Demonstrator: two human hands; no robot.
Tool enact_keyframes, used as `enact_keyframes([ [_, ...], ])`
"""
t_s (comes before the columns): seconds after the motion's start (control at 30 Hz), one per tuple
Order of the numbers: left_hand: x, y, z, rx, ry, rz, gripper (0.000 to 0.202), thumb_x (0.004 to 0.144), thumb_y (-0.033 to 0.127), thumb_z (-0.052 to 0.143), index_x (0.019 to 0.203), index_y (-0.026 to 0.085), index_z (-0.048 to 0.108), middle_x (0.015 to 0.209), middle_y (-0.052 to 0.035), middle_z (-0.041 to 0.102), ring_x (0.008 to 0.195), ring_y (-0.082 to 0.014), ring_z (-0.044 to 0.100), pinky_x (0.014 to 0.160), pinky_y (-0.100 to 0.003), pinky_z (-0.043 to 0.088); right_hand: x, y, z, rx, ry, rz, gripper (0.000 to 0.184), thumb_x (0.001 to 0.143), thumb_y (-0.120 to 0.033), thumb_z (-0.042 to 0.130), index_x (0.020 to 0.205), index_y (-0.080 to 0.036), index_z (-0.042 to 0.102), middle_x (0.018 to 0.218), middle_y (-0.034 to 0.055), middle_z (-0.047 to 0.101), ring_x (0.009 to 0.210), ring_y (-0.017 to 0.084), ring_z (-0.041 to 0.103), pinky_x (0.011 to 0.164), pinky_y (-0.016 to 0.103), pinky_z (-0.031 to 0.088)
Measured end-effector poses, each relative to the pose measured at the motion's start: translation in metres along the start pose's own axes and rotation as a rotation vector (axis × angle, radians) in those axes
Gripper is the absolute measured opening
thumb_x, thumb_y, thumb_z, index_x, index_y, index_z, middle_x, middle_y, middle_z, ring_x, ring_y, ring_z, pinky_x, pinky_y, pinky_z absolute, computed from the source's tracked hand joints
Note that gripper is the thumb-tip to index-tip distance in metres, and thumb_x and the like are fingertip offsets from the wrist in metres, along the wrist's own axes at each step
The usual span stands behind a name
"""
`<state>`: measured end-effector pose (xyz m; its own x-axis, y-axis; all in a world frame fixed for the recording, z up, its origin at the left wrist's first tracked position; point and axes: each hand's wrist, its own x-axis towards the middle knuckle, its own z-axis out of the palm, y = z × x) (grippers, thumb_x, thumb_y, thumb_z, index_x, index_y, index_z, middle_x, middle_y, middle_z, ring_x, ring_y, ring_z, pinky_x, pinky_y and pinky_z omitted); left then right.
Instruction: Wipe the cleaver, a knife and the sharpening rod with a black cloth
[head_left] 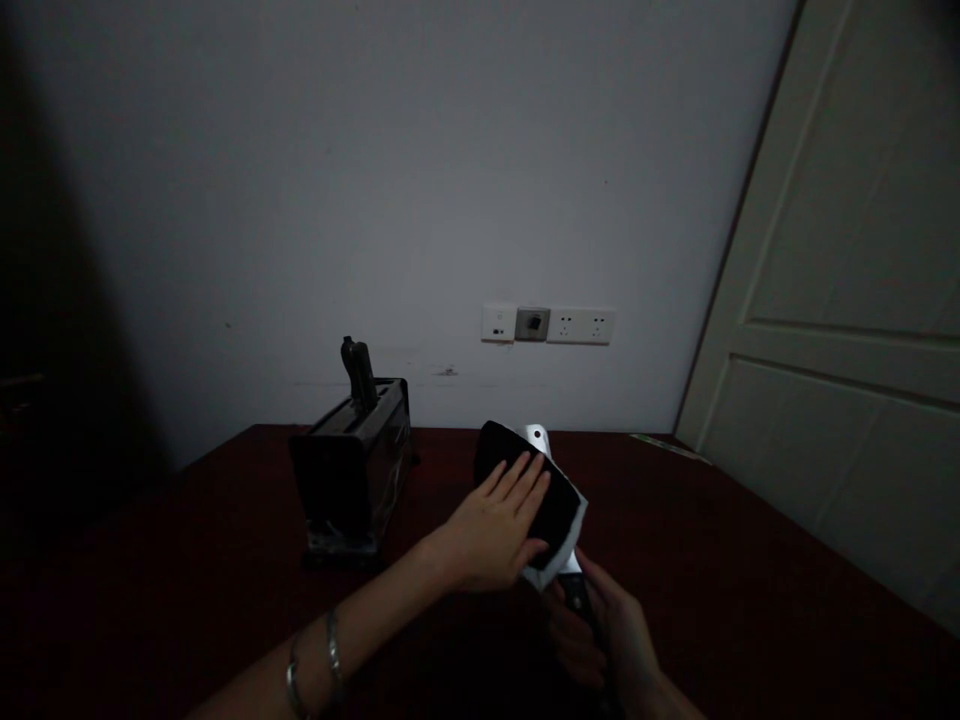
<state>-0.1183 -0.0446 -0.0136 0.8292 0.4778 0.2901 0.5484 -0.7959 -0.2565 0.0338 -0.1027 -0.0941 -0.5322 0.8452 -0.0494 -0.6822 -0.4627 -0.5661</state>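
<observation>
A cleaver (538, 437) with a wide steel blade is held over the dark red table (712, 560). My right hand (607, 635) is closed around its dark handle near the bottom of the view. My left hand (495, 525) lies flat, fingers stretched out, pressing a black cloth (559, 505) against the blade's side. The cloth covers most of the blade; only the blade's top corner and lower edge show. Bracelets circle my left wrist.
A dark knife block (352, 470) stands on the table left of my hands, with one knife handle (358, 372) sticking up from it. A row of wall sockets (547, 324) sits on the white wall behind. A pale door (847, 330) is at the right.
</observation>
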Motion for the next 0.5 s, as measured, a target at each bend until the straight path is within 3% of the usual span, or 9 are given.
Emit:
enact_keyframes([
  [0.2,0.000,-0.002,-0.001,-0.059,-0.013,0.009,0.064,0.091,0.044,0.029,0.141,0.008,0.013,0.150,-0.0130,0.004,0.137,-0.0233,-0.007,0.112,-0.040,0.010,-0.001,-0.002,-0.001,0.011,-0.005,0.019,0.038,0.067,-0.051,0.061,0.061,-0.014,0.054,0.037,-0.0081,0.038,0.026,0.001,0.015,0.024,0.014,0.017],
  [0.3,0.002,-0.011,-0.004,-0.127,0.009,0.006,0.062,0.090,0.035,0.038,0.141,0.007,0.016,0.150,-0.0138,0.007,0.137,-0.0229,-0.002,0.112,-0.040,0.013,0.000,-0.002,-0.001,0.021,-0.046,0.024,0.036,0.068,-0.050,0.062,0.062,-0.015,0.054,0.038,-0.0083,0.038,0.027,0.001,0.014,0.024,0.014,0.018],
  [0.4,0.004,-0.021,-0.003,-0.219,0.109,-0.055,0.057,0.088,0.020,0.041,0.138,0.002,0.021,0.147,-0.0181,0.016,0.137,-0.0219,0.006,0.112,-0.037,0.019,0.003,0.000,-0.004,0.017,-0.078,0.032,0.037,0.069,-0.050,0.062,0.061,-0.015,0.055,0.038,-0.0081,0.039,0.026,0.002,0.016,0.024,0.014,0.019],
  [0.5,0.005,-0.035,0.004,-0.297,0.241,-0.105,0.043,0.086,0.009,0.038,0.129,0.004,0.038,0.144,-0.0198,0.026,0.136,-0.0217,0.017,0.109,-0.038,0.028,0.004,0.002,-0.005,0.023,-0.104,0.027,0.036,0.070,-0.049,0.061,0.061,-0.015,0.055,0.037,-0.0084,0.038,0.026,0.002,0.016,0.024,0.015,0.020],
])
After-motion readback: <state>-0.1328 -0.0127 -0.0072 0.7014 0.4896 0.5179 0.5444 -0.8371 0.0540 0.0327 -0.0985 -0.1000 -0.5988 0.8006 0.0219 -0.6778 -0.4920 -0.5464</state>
